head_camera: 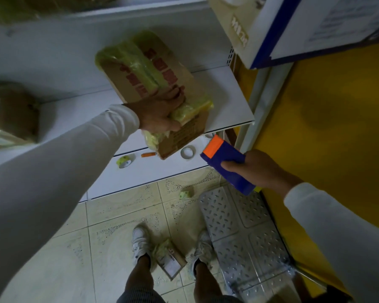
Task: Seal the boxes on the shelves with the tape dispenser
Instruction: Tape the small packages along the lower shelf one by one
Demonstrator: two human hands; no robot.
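Left grip [160, 112] on box [149, 84], arm outstretched

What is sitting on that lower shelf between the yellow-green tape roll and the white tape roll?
In the head view, a small orange marker-like stick lies between the yellow-green roll and the white roll, with the held cardboard box's lower corner hanging over that stretch.

Left hand [162, 114]: I grip the cardboard box [153, 84] at the white shelf [228, 101] edge.
Right hand [258, 169]: I hold the blue-and-orange tape dispenser [223, 162].
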